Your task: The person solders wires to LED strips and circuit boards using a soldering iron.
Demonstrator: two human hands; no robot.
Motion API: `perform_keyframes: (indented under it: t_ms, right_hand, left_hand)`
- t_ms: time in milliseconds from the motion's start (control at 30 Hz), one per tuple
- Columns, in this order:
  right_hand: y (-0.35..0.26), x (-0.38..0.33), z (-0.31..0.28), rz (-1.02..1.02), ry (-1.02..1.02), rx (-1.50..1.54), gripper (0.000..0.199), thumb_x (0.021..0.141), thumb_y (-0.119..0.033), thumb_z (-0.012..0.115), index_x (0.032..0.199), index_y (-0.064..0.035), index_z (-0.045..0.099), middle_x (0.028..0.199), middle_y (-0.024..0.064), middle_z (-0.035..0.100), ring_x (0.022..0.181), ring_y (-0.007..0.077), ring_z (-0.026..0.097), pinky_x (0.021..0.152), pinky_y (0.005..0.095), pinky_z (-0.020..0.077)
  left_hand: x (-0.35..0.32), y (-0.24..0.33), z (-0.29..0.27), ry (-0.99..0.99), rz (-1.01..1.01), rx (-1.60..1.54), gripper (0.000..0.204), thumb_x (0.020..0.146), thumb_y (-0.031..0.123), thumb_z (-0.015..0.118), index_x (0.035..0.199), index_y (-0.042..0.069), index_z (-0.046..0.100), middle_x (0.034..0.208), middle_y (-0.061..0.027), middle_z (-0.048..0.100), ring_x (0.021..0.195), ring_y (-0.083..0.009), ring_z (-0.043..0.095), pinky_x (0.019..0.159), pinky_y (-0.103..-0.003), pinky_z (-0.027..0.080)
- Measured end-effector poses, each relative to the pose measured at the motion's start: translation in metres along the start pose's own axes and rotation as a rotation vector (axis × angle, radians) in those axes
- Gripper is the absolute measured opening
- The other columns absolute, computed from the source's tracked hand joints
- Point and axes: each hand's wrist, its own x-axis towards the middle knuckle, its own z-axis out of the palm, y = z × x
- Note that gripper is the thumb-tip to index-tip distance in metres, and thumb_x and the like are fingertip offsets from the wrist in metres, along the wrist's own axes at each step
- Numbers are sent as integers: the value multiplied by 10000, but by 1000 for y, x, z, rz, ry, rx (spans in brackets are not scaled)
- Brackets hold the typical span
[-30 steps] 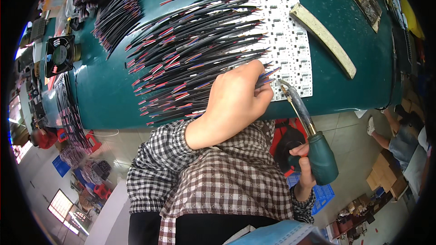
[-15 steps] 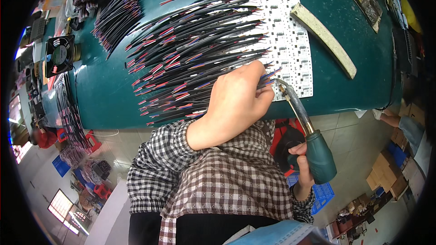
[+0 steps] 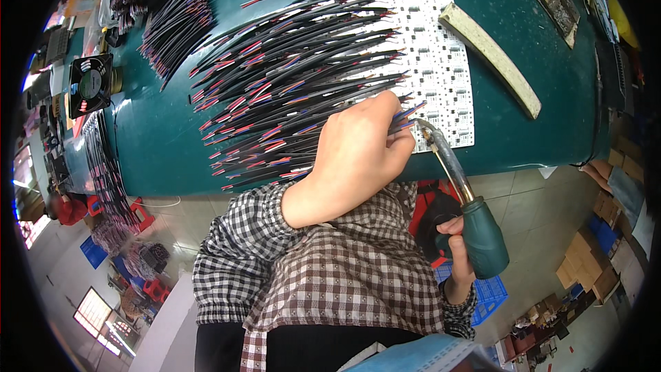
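Note:
My left hand is closed in a pinch on a wire with blue and reddish ends, held over the lower part of a white circuit board panel. My right hand grips a soldering iron by its dark green handle. The iron's bent tip meets the board right beside the wire ends, close to my left fingertips. Rows of black-sheathed wires fan out leftward from the panel, their far ends showing red, white and blue. My left hand hides part of the lower rows.
A curved, cream-coloured strip lies right of the panel on the green table. Bundles of wires and a small black fan are at the left. A dark, worn block sits at the far right. Another person's arm shows at the right.
Both hands, the wire and the iron hold nearly the same place; the iron has shifted only slightly left. At the right edge, the other person's arm has moved.

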Motion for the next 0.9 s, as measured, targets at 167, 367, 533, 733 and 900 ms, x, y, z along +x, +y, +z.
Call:
perform_keyframes:
  t_ms: [167, 367, 533, 733, 900]
  right_hand:
    - [9, -7, -13, -134, -115, -363, 292, 761, -145, 772, 966, 26, 653, 780, 86, 695, 723, 213, 671, 704, 319, 545]
    - [7, -4, -11, -188, -96, -426, 354, 760, -192, 787, 998, 32, 651, 809, 100, 704, 775, 224, 691, 691, 324, 560]
    - [-7, 0, -2, -68, -77, -18, 298, 921, -141, 565, 1084, 108, 562, 981, 192, 612, 888, 290, 637, 775, 401, 546]
    - [-13, 4, 4, -40, 7, -30, 319, 930, -162, 546, 1092, 113, 557, 1006, 199, 607, 886, 293, 639, 783, 378, 559]
    - [-1, 1, -11, -103, -130, -12, 335, 923, -182, 559, 1081, 113, 558, 1004, 215, 604, 868, 292, 632, 782, 377, 562]
  left_hand:
    - [0, 1, -1, -4, -12, -11, 112, 741, 59, 672, 790, 15, 582, 674, -119, 615, 536, -226, 604, 524, -320, 477]
    - [1, 0, -1, -7, -17, -8, 112, 742, 59, 669, 791, 13, 580, 677, -119, 618, 540, -229, 606, 527, -318, 479]
    - [0, 0, -1, -5, -19, -21, 106, 739, 55, 665, 783, 16, 577, 672, -118, 616, 539, -233, 607, 527, -320, 479]
    - [-3, -1, 1, 13, 2, -24, 117, 746, 46, 668, 805, 23, 570, 683, -112, 596, 548, -240, 591, 517, -335, 464]
    - [-10, -2, 7, 149, 77, -26, 154, 725, 15, 685, 786, 29, 545, 670, -101, 558, 540, -240, 560, 501, -332, 446]
